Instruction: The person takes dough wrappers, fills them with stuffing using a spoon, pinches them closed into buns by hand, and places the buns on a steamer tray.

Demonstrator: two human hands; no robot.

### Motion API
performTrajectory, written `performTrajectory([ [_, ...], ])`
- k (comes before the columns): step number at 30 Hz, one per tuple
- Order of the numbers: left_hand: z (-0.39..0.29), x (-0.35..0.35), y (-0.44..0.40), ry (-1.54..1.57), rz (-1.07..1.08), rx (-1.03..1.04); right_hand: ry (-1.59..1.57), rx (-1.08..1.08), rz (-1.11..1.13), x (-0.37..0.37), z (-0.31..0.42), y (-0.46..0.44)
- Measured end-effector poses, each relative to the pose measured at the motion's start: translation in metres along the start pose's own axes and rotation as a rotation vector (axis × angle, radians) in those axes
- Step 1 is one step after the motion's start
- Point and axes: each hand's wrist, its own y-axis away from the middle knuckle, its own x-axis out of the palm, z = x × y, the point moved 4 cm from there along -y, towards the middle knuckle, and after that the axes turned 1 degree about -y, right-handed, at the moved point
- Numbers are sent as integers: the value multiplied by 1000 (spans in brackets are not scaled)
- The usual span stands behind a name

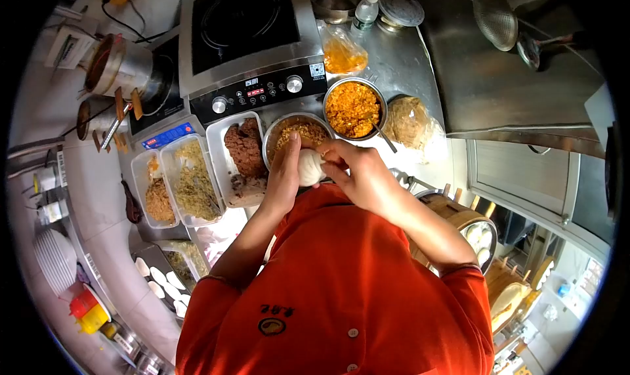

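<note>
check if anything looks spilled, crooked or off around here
Nothing clearly spilled or damaged. Mildly untidy: the tub has brown paste heaped toward its far end and smears near the close end. The spoon leaning out of the bowl looks normal. The dough is partly hidden by the fingers.

And here the induction cooker [243, 30] is anchoring the layout, with a pot [108, 66] standing off to its left, and a bottle [365, 14] and a bag [344, 52] sitting to its right. On its near side, three tubs [217, 136] are lining up toward its left, a bowl [266, 143] is following, and dough [310, 167] is resting between the hands [364, 175]. Toward its near right, another bowl [357, 138] is holding a spoon [386, 137].
</note>
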Motion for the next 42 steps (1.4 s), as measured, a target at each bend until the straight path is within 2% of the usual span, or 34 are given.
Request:
performTrajectory([
  [2, -3, -2, -1, 53, -104, 91, -32, 113, 66, -3, -15, -4],
  [4, -3, -6, -2, -216, 222, -1, -5, 145, 67, -6, -11, 1],
  [7, 10, -6, -10, -30, 208, -68, 41, 130, 55, -9, -6, 5],
  [8, 12, 3, -9, -45, 36, 50, -15, 169, 49, -11, -10, 4],
  [9, 9, 3, -10, -44, 38, 49, -72, 209, 43, -13, -13, 3],
  [11, 12, 3, -9, -51, 207, -160, -91, 198, 61, -11, -13, 8],
  [13, 20, 9, -11, -48, 171, -105, -112, 193, 74, -10, -16, 11],
  [15, 18, 16, -12, -9, 82, -4, -2, 286, 114, -13, -27, 8],
  [16, 24, 13, -15, -35, 162, -88, -54, 303, 120, -16, -22, 9],
  [17, 28, 13, -17, -34, 162, -89, -54, 305, 120, -17, -19, 11],
  [20, 45, 13, -20, -32, 106, -187, 305, 139, 131, -15, -11, 27],
  [23, 46, 22, -21, 54, 174, -171, 437, 134, 204, -10, -12, 31],
  [29, 66, 17, -28, 80, 220, -226, 391, 145, 282, 8, -46, 38],
  [31, 77, 7, -33, 141, 151, -280, 411, 120, 269, 8, -52, 36],
  [33, 83, -6, -34, 201, -38, -378, 142, 119, 198, 0, -58, 20],
  [34, 85, -13, -35, 299, -100, -417, 406, 173, 222, 3, -84, 12],
  [35, 88, -23, -35, 397, -164, -455, 348, 245, 157, 5, -115, 0],
  [36, 91, -34, -36, 446, -149, -417, 444, 203, 139, 5, -146, -16],
  [37, 87, -39, -34, 448, -181, -408, 526, 297, 175, 9, -177, -29],
  [38, 86, -44, -34, 447, -186, -352, 533, 221, 146, 10, -186, -42],
  [39, 86, -49, -34, 445, -190, -297, 610, 264, 186, 28, -242, -45],
  [42, 72, -52, -30, 482, -187, -289, 565, 243, 204, 39, -241, -72],
])
